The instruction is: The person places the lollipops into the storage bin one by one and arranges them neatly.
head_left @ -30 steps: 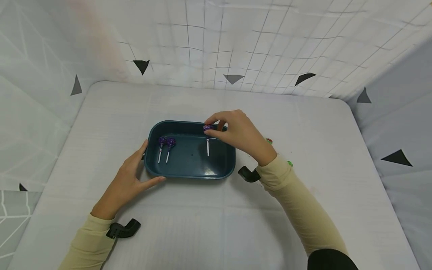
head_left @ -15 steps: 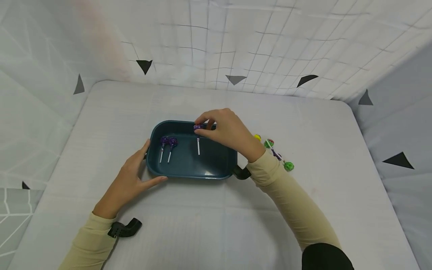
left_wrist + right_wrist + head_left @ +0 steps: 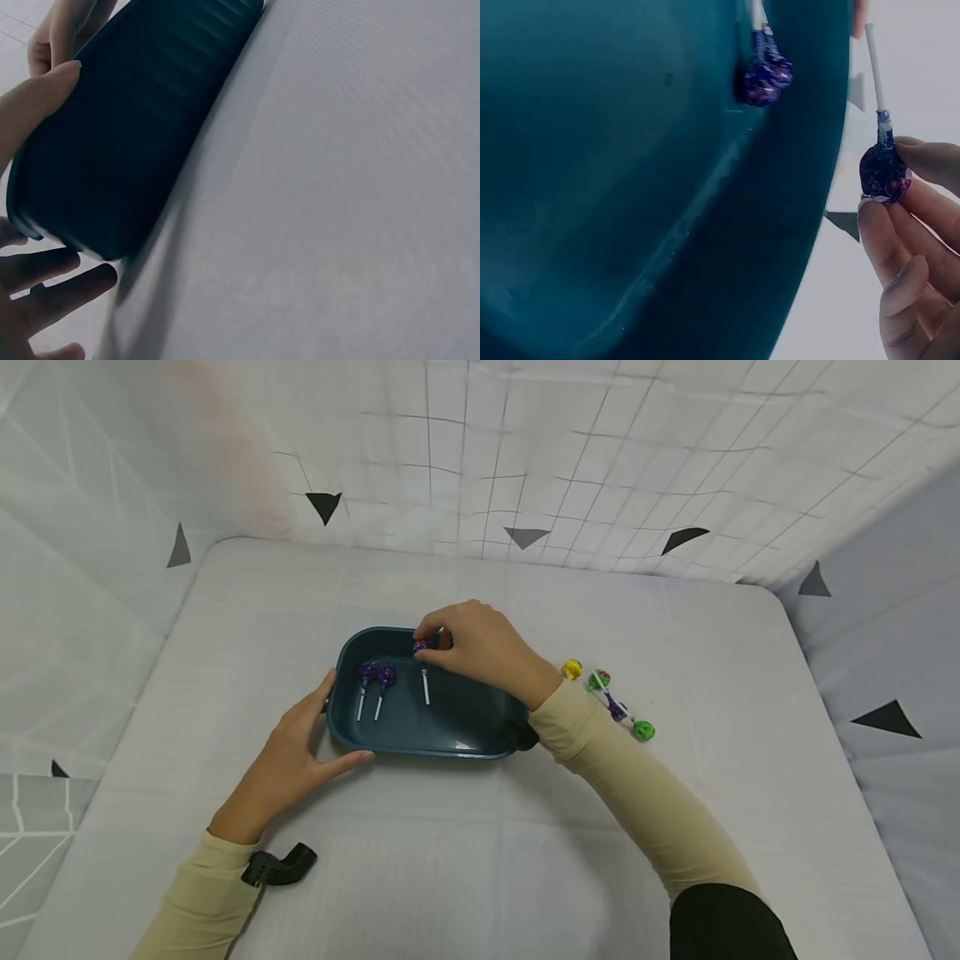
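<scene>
Thumb [image 3: 54,88] touching the teal tray [image 3: 457,722] at its near rim, your left hand [image 3: 285,756] is spread and relaxed. Inside, at the left end, two purple lollipops [image 3: 386,675] lie together. Right of it, more lollipops [image 3: 617,708] cluster on the white table [image 3: 480,877]. Above the tray, your right hand [image 3: 483,647] pinches another purple lollipop [image 3: 885,171] by its head, stick toward you. Beyond rises a gridded backdrop [image 3: 555,452].

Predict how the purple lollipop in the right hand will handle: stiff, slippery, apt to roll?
The purple lollipop is probably stiff: its white stick juts out straight from the right hand's pinch. Its shiny, crinkled wrapper may be slightly slippery. Its round head could roll when pushed, though the long stick would likely make it pivot.
</scene>
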`<action>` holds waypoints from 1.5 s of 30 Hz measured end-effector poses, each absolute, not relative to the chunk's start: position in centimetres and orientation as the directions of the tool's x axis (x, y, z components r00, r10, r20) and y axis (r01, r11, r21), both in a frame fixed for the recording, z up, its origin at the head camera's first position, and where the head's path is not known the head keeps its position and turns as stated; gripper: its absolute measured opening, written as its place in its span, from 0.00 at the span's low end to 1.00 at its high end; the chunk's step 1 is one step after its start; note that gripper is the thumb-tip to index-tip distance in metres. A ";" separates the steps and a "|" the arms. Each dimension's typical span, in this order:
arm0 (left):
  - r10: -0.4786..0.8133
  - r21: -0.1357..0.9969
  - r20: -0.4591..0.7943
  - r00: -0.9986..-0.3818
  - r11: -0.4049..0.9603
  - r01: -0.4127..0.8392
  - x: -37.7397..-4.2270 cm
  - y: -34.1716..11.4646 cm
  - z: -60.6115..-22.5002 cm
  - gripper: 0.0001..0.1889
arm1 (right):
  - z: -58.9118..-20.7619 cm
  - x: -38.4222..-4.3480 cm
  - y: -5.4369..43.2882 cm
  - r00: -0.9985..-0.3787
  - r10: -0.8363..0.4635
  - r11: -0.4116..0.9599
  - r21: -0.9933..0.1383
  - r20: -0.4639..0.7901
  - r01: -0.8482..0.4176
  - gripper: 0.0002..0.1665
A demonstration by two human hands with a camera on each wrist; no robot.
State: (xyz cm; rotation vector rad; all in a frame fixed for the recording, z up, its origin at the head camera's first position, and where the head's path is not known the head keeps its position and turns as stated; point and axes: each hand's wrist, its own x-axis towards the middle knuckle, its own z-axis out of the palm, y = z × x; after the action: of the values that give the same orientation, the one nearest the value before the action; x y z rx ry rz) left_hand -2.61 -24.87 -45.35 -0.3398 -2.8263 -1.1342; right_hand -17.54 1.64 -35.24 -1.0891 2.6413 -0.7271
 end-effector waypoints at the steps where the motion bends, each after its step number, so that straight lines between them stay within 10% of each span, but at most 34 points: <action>1: 0.175 0.672 0.153 -0.973 0.703 0.232 -2.6 -24.9 -45.3 0.66 | -35.3 -17.6 1.4 -0.704 -0.710 0.611 -0.496 0.002 -0.617 0.13; 45: 0.184 0.665 0.161 -0.970 0.706 0.244 -2.7 -25.2 -45.6 0.66 | -39.5 -17.7 -3.5 -0.689 -0.702 0.708 -0.275 -0.180 -0.650 0.11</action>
State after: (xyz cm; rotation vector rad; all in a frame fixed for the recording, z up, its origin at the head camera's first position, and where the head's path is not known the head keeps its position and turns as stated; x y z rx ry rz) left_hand -2.74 -25.16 -45.63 -0.3557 -2.8252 -1.1193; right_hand -17.66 -3.54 -39.52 -1.0701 2.6454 -0.2752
